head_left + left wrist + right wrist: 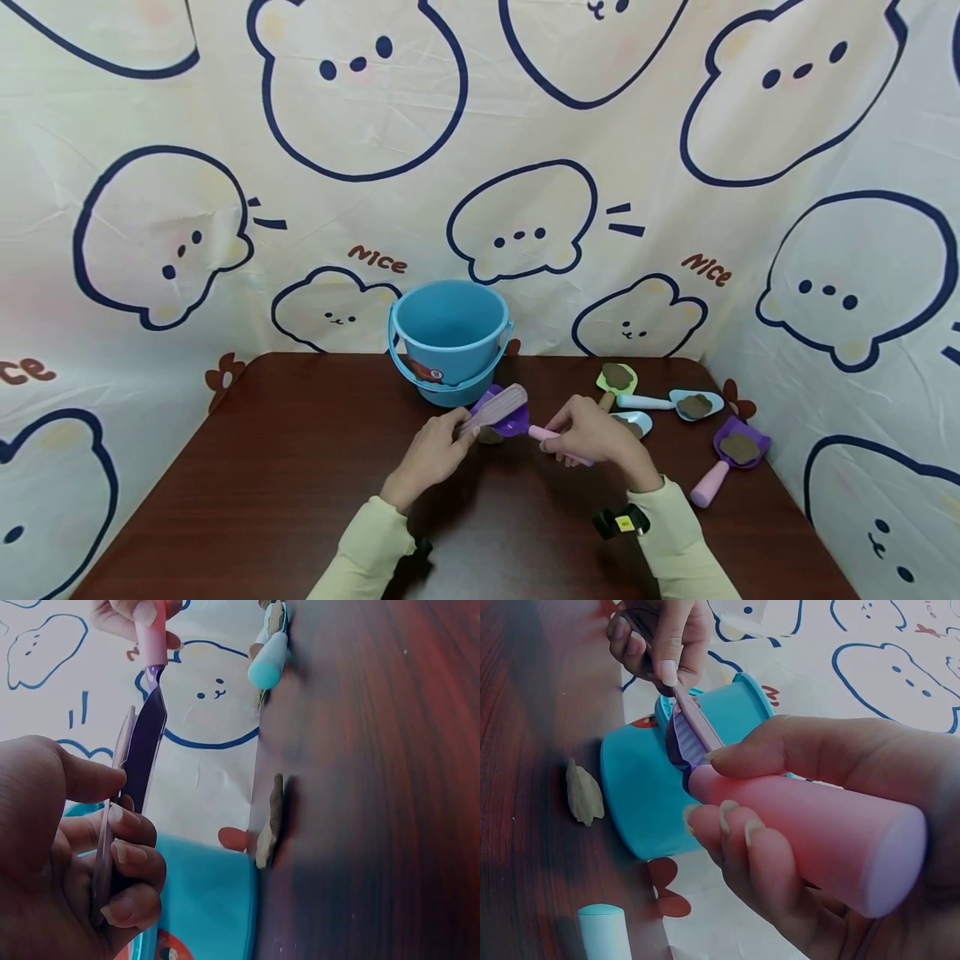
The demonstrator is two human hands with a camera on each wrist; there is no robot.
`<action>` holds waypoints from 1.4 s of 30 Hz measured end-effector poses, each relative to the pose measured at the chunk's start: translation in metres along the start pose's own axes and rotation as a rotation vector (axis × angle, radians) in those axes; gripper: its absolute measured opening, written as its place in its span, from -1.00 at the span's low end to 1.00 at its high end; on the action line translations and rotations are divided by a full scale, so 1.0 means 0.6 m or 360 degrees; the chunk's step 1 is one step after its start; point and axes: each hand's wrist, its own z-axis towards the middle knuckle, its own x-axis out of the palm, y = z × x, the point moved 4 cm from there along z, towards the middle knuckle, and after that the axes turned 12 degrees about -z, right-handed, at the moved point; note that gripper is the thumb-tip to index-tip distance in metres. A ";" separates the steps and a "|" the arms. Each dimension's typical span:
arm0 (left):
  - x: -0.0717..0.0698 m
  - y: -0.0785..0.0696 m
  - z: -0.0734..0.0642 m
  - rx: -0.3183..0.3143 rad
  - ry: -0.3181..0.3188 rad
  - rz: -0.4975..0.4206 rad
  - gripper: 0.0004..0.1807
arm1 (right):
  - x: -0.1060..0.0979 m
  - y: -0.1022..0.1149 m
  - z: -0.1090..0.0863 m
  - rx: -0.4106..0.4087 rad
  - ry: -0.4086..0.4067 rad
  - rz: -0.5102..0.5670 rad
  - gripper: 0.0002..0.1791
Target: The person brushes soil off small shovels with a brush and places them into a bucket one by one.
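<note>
My right hand [592,437] grips the pink handle of a toy shovel [810,825], whose purple blade [513,423] points left. In my left hand [431,454] is a flat mauve tool with a ridged end [504,407], pinched between thumb and fingers. This tool lies along the shovel blade, overlapping it in all three views. Below them on the table rests a flat brown lump [271,823], partly hidden by the blade in the head view. Just behind stands a blue bucket [450,333], its handle lowered at the front.
To the right lie several toy shovels with brown lumps on their blades: a green one [632,385], a light blue one [714,403], another blue one [642,419] partly behind my right hand, and a purple one with pink handle [708,485]. A patterned cloth [525,317] hangs behind the brown table [262,483].
</note>
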 end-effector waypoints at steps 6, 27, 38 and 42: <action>-0.011 0.006 0.000 -0.0027 -0.0027 -0.0022 -0.91 | 0.002 -0.001 0.000 0.0000 -0.0007 -0.0004 -0.80; -0.029 0.021 0.003 -0.0120 -0.0106 -0.0039 -0.91 | 0.002 -0.004 -0.001 -0.0009 -0.0026 -0.0037 -0.85; -0.038 0.026 0.003 -0.0118 -0.0120 -0.0030 -0.85 | 0.004 -0.006 0.001 -0.0009 -0.0014 -0.0037 -0.87; -0.037 0.024 0.002 -0.0119 -0.0120 -0.0051 -0.88 | 0.004 -0.005 0.001 -0.0023 -0.0013 -0.0034 -0.88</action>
